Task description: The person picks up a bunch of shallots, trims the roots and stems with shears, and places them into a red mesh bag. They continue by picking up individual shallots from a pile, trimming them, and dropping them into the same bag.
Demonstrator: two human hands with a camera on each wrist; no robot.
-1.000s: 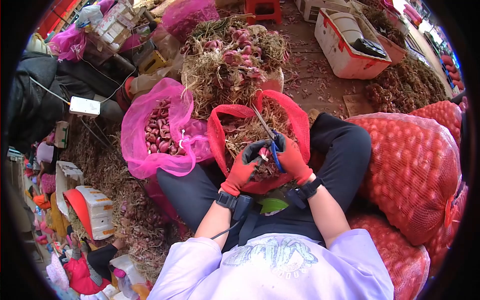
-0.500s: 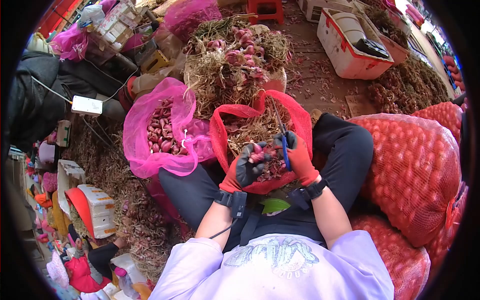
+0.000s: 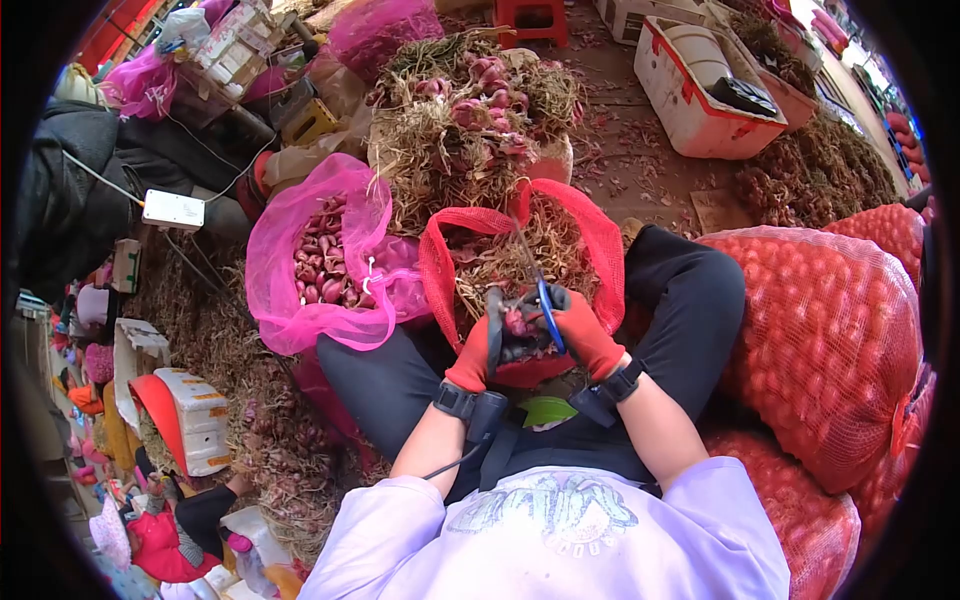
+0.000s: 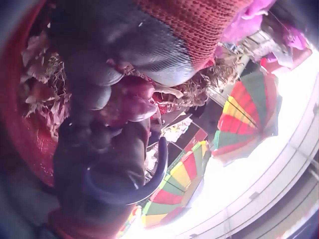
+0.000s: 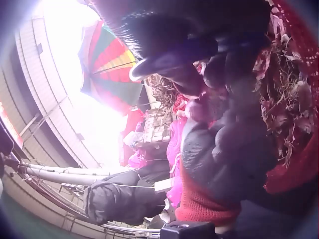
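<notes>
Both hands wear red gloves with dark coated palms and meet over the red mesh bag (image 3: 432, 270) between the knees. My left hand (image 3: 478, 350) holds a small cluster of pink-purple shallots (image 3: 516, 322), which also shows in the left wrist view as glossy bulbs (image 4: 134, 94) between the dark fingers. In my right hand (image 3: 588, 332) are scissors with a blue handle (image 3: 550, 318), their blades pointing up and away over the bag. Right-hand fingers touch the shallots from the other side. Dry stalks and papery skins (image 3: 490, 270) fill the bag.
Left of it stands a pink mesh bag (image 3: 268, 300) of trimmed shallots (image 3: 325, 260). A heap of untrimmed shallots (image 3: 480, 110) rises ahead. Full red net sacks (image 3: 820, 330) lean at the right. A white foam box (image 3: 700, 120) sits farther back. A green leaf (image 3: 548, 410) lies in the lap.
Half a second ago my left hand lay turned up, showing the shallots, with the scissors apart from them. Now it has turned inward, and the right hand with the scissors has moved in against the shallots.
</notes>
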